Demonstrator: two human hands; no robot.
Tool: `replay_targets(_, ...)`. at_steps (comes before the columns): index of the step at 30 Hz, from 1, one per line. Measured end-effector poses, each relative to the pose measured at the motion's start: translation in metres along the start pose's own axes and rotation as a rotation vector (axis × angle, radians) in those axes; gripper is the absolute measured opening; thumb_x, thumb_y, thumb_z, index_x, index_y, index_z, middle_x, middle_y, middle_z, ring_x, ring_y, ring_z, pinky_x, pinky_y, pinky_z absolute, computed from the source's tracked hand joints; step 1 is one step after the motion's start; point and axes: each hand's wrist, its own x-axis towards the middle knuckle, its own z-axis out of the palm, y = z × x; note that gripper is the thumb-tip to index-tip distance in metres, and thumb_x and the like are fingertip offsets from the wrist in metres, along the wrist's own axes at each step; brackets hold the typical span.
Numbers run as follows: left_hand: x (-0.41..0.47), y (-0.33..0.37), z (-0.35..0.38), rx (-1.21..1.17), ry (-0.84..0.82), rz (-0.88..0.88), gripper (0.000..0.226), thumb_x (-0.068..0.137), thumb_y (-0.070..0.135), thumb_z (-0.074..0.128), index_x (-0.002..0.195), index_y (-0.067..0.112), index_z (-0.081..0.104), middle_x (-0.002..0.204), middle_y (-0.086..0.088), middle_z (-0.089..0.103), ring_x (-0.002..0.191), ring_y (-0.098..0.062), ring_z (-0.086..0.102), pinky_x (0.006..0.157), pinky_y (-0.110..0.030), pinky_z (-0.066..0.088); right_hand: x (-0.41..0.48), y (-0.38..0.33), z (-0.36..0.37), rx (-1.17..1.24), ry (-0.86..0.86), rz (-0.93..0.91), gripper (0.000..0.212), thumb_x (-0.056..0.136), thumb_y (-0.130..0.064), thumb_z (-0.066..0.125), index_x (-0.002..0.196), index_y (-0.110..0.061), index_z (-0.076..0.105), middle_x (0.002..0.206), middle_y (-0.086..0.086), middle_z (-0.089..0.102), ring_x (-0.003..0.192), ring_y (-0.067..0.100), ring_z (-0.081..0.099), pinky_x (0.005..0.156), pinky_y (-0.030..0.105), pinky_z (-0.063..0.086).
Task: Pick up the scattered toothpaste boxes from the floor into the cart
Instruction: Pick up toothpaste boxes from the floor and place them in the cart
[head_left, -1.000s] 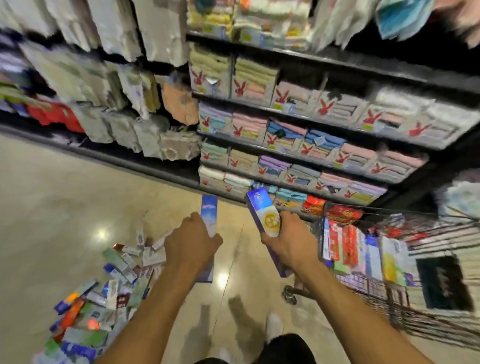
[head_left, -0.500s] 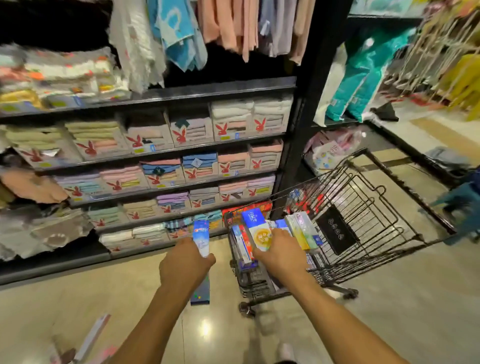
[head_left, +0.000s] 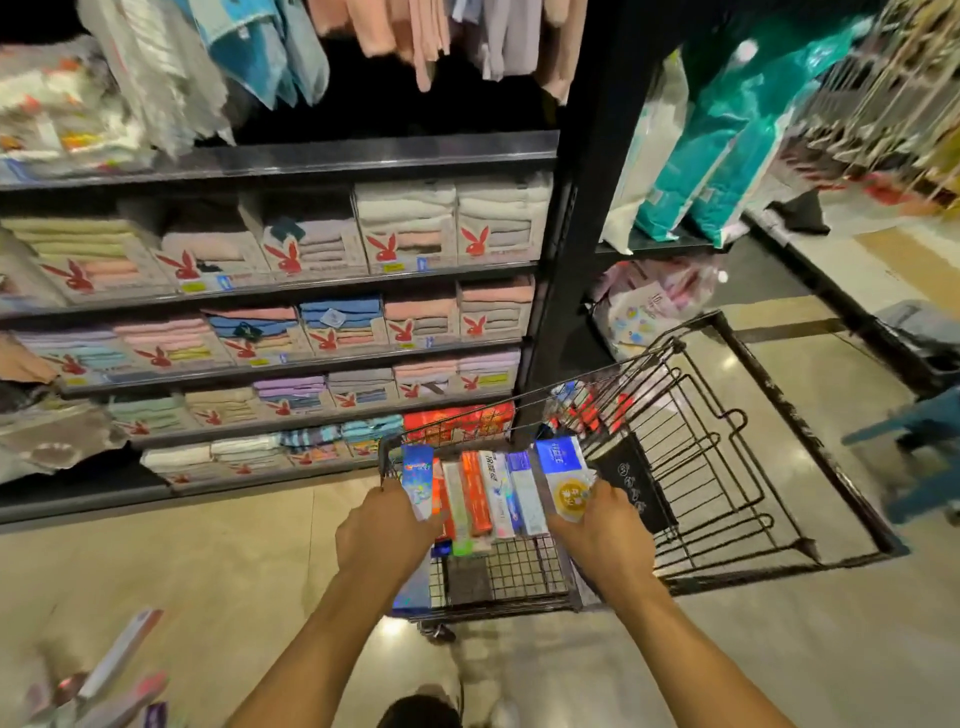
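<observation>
Pale glossy floor (head_left: 208, 561) runs down this shop aisle, and a black wire cart (head_left: 519, 571) stands on it just beside the shelving. Over the near end of that cart the person holds two toothpaste boxes, one in each hand. The left hand (head_left: 387, 530) is curled round the lower part of a blue box (head_left: 417, 480), which stands nearly upright at the cart's left edge. The right hand (head_left: 605, 535) grips a blue-and-white box (head_left: 566, 478) with a gold circle on its face, fingers wrapped round the lower end, with the box tilted a little over the basket. Between the two hands, a row of boxes (head_left: 488, 493) already lies side by side inside the cart: red, white, green and blue ones, packed close and touching. Whether either held box touches that row, I cannot tell. A black sign panel (head_left: 634, 483) hangs on the cart's wire just right of the right hand.

Down at the lower left, a few more loose boxes (head_left: 119, 660) lie on the floor, blurred, well apart from the cart. Behind the cart, dark shelves (head_left: 363, 156) carry rows of folded towel packs (head_left: 405, 234) with a red rabbit mark, and towels (head_left: 260, 52) hang above them. To the right, teal packages (head_left: 727, 145) lean on another shelf.
</observation>
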Motion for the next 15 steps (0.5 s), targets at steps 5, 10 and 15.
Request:
replay_targets(5, 0.047, 0.021, 0.022, -0.002, -0.042, -0.015, 0.060, 0.082, 0.060, 0.063, 0.117, 0.013, 0.052, 0.114, -0.007, 0.065, 0.101, -0.030, 0.065, 0.078, -0.034, 0.050, 0.046, 0.008, 0.006, -0.037, -0.059, 0.043, 0.064, 0.079, -0.064, 0.069, 0.118, -0.016, 0.053, 0.115, 0.004, 0.058, 0.105, 0.026, 0.061, 0.078, 0.040, 0.055)
replay_targets(10, 0.109, 0.036, 0.064, -0.005, -0.121, -0.021, 0.067, 0.087, 0.061, 0.059, 0.131, 0.012, 0.046, 0.122, -0.007, 0.061, 0.104, -0.028, 0.065, 0.078, -0.035, 0.052, 0.088, 0.017, 0.035, -0.087, -0.123, 0.092, 0.060, 0.083, -0.063, 0.065, 0.120, -0.017, 0.051, 0.111, 0.002, 0.056, 0.101, 0.022, 0.060, 0.077, 0.037, 0.054)
replay_targets(15, 0.181, 0.035, 0.139, 0.009, -0.109, -0.084, 0.057, 0.084, 0.062, 0.054, 0.118, 0.016, 0.049, 0.103, -0.003, 0.064, 0.089, -0.026, 0.068, 0.071, -0.036, 0.055, 0.153, 0.028, 0.101, -0.114, -0.244, 0.077, 0.046, 0.094, -0.054, 0.060, 0.120, -0.018, 0.048, 0.115, 0.002, 0.052, 0.108, 0.024, 0.056, 0.081, 0.031, 0.044)
